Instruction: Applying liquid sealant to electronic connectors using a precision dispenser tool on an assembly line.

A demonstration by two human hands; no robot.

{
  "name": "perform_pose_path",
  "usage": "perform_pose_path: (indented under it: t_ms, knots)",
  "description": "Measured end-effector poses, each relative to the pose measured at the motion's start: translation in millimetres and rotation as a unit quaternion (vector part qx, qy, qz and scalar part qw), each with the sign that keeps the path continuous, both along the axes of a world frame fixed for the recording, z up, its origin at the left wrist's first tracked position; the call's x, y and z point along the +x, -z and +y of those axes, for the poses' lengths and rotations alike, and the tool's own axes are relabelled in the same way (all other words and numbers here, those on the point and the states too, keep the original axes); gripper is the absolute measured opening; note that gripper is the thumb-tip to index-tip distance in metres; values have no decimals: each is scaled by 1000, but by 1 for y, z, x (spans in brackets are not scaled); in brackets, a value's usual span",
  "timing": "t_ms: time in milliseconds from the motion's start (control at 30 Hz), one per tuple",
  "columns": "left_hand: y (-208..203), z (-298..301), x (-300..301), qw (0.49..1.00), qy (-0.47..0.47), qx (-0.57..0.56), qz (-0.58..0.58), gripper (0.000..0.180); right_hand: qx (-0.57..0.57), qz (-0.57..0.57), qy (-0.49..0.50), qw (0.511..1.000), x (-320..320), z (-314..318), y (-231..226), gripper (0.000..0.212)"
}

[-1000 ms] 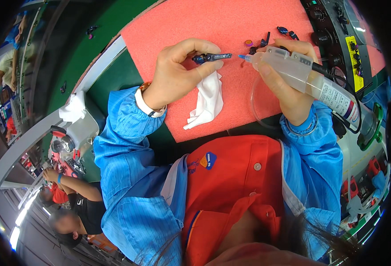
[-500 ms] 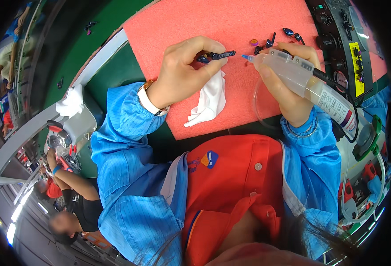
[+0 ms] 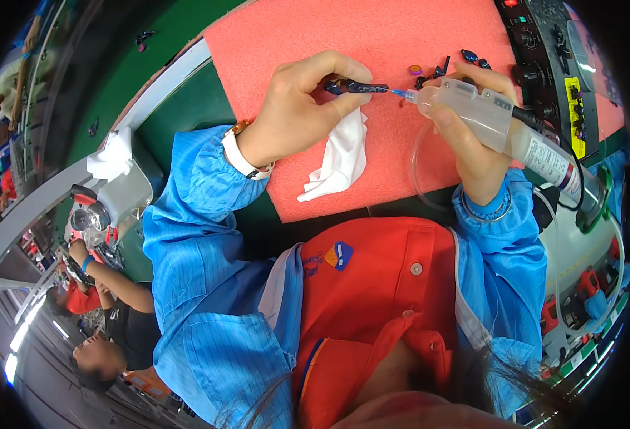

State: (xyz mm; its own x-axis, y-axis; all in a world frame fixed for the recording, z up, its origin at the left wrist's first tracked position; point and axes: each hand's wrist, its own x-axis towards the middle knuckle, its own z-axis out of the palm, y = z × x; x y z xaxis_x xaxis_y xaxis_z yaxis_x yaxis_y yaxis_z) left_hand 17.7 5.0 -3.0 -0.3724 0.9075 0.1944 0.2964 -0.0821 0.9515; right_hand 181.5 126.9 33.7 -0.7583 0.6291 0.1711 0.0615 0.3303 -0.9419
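Note:
Between the thumb and fingers of my left hand is a small glossy dark plastic part, its narrow end pointing right. My right hand is wrapped round a glue dispensing syringe with a translucent grip, a labelled barrel and a thin blue tip. That tip meets, or nearly meets, the end of the dark part; exact contact is too small to tell. Both hands are above a pink foam mat. A crumpled white cloth lies on the mat below my left hand.
Several dark small parts and a purple-and-yellow round piece lie beyond my right hand. A black control box with knobs stands at the right. Clear tubing loops below the syringe. A co-worker is at the left.
The dark part in my left hand has moved slightly right, closing the gap to the syringe's blue tip. Both hands keep their holds.

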Motion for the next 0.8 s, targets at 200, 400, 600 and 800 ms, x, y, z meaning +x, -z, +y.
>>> perform_pose_path:
  t_ms: [200,400,600,800]
  knots:
    - [1,0,0,1000,8,-4,9,19,-83,-11,-14,996,-2,-5,-1,40]
    - [-2,-1,0,1000,13,-4,15,20,-57,-14,-34,998,-5,-5,2,39]
    - [-1,-1,0,1000,15,-7,4,20,-57,-14,-41,997,-5,-4,3,39]
    - [-2,-1,-1,999,30,-16,5,19,-50,-11,-43,998,-3,-1,6,39]
